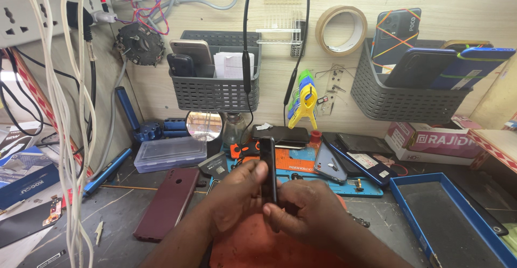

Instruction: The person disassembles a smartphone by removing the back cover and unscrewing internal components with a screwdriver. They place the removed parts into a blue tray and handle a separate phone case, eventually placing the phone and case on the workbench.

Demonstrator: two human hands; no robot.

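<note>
Head view of a cluttered repair bench. At centre frame, just below the middle, both hands hold a black phone point(268, 168) edge-on to the camera, standing upright. The left hand point(237, 192) wraps the phone's left side, thumb and fingers closed against it. The right hand point(304, 211) meets the phone at its lower end, fingers curled and pinching the bottom edge; whether a small tool sits between those fingers cannot be told. Beneath the hands lies an orange work mat point(253, 244).

Lower left of centre, a maroon phone back cover point(167, 203) lies flat on the dark bench top point(118, 214). Above it, left of centre, sits a clear plastic box point(169, 154), with a small round mirror point(203, 125) just behind. Right of the hands, several dark phones point(355, 157) rest on a blue mat point(323, 184). At lower right stands a blue-rimmed tray point(409, 192).

On the wall, two grey baskets hold phones: one at upper centre point(215, 93), one at upper right point(398, 101). A roll of tape point(341, 30) hangs between them, a yellow clamp point(305, 103) lower down. White cables point(62, 112) hang down the left of the frame.
</note>
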